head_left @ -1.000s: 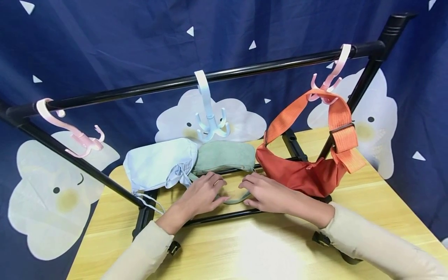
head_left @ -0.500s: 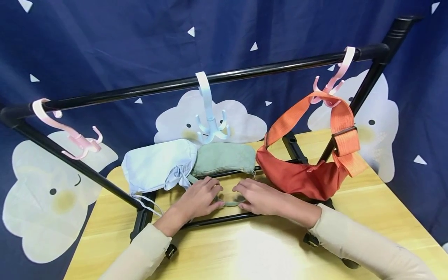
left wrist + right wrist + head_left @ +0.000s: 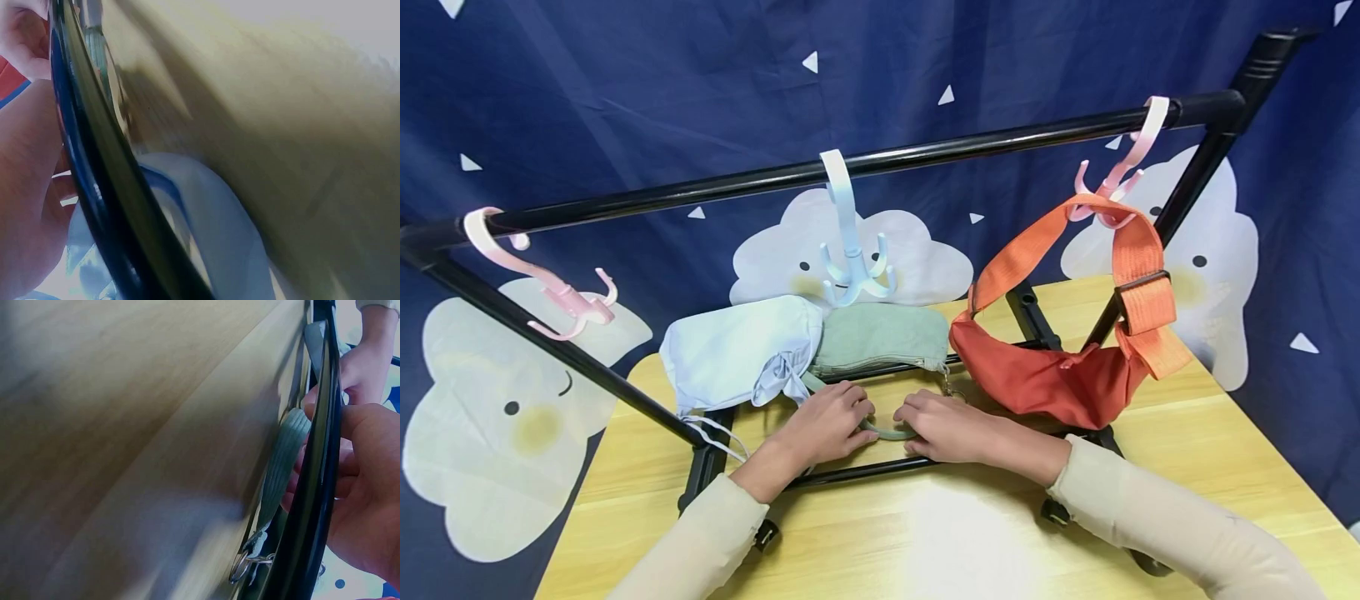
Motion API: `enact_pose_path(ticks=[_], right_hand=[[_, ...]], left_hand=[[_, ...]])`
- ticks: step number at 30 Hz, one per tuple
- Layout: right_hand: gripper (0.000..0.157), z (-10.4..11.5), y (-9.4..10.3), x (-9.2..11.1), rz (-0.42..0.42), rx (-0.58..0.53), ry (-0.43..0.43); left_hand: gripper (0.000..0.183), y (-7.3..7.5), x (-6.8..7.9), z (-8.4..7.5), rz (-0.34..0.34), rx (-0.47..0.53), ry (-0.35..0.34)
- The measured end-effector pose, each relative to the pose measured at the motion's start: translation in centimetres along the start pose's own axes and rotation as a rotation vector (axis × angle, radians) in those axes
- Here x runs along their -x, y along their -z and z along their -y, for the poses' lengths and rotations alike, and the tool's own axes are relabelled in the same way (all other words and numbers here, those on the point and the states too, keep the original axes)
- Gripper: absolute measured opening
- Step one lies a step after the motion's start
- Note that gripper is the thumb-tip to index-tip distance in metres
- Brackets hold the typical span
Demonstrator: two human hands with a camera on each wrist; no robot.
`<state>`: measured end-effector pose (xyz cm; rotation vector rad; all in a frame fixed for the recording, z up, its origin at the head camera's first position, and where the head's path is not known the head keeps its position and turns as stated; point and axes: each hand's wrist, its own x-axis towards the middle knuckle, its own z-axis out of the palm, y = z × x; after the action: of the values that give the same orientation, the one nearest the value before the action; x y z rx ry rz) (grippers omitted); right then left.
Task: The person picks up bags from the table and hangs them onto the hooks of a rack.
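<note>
A sage-green bag (image 3: 880, 335) lies on the lower part of the black rack, under the pale blue hook (image 3: 853, 271). Its green strap (image 3: 892, 434) loops toward me, and both hands hold it. My left hand (image 3: 835, 423) pinches the strap on the left side, with the thumb below the fingers. To its right, my right hand (image 3: 953, 427) grips the other side; in the right wrist view thumb and fingers (image 3: 294, 478) meet around the ribbed strap (image 3: 284, 456). A metal ring (image 3: 238, 567) joins this strap end to the bag. The left wrist view mostly hides the left fingers behind the bar.
A light blue pouch (image 3: 741, 354) lies left of the green bag. A red bag (image 3: 1048, 379) hangs by its orange strap (image 3: 1026, 250) from the right pink hook (image 3: 1120, 179). Another pink hook (image 3: 576, 308) hangs at left. The rack's front bar (image 3: 861, 472) crosses the wooden table (image 3: 820, 542).
The right hand has moved left and slightly toward me, narrowing the gap between the hands. The chain and ring at the bag's right end have come into sight. The left hand has barely moved.
</note>
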<state>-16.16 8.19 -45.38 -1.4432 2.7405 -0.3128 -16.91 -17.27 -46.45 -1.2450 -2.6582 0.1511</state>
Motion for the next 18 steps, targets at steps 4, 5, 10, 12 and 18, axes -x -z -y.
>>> enact_pose_path(ticks=[4,5,10,12,18], right_hand=[[0.036,0.06,-0.14,-0.26,-0.007,0.006,0.016],[0.034,0.08,-0.17,-0.34,-0.009,0.003,0.022],[0.02,-0.03,-0.44,-0.67,-0.026,-0.018,0.059],[0.015,-0.12,-0.58,-0.75,-0.033,-0.021,0.072],[0.005,-0.2,-0.9,-0.68,-0.078,-0.001,0.097]], left_hand=[[0.035,-0.16,-0.04,-0.03,-0.005,0.002,-0.01],[0.034,-0.21,-0.03,-0.02,-0.007,0.0,-0.013],[0.031,-0.32,0.01,0.0,-0.021,-0.004,-0.02],[0.03,-0.34,0.05,-0.02,-0.033,-0.009,-0.019],[0.029,-0.27,0.12,-0.13,-0.056,-0.027,-0.021]])
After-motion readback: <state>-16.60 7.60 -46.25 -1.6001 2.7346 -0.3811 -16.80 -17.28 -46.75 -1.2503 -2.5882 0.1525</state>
